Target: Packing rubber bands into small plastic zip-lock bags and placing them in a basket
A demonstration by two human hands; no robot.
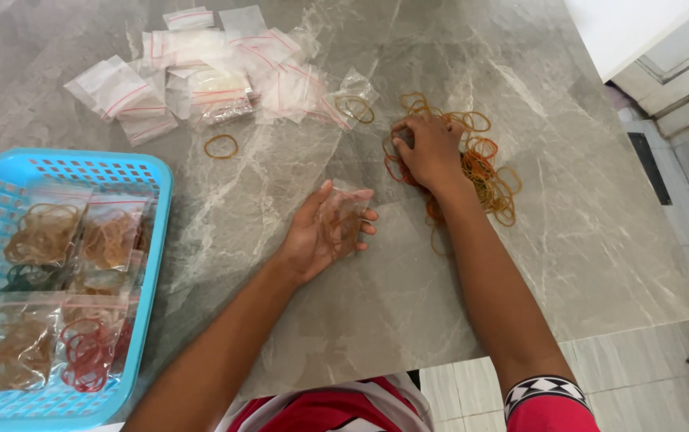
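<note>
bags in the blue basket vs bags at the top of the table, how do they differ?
The clear plastic bags in the blue plastic basket are filled with rubber bands, tan and red; the clear red-striped bags heaped on the grey marble table look mostly empty and flat. Basket bags lie in rows; table bags overlap loosely. Both are small and transparent.

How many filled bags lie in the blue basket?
5, maybe more underneath. In the blue basket: two tan-band bags at the back, a dark one, then tan and red in front.
</note>
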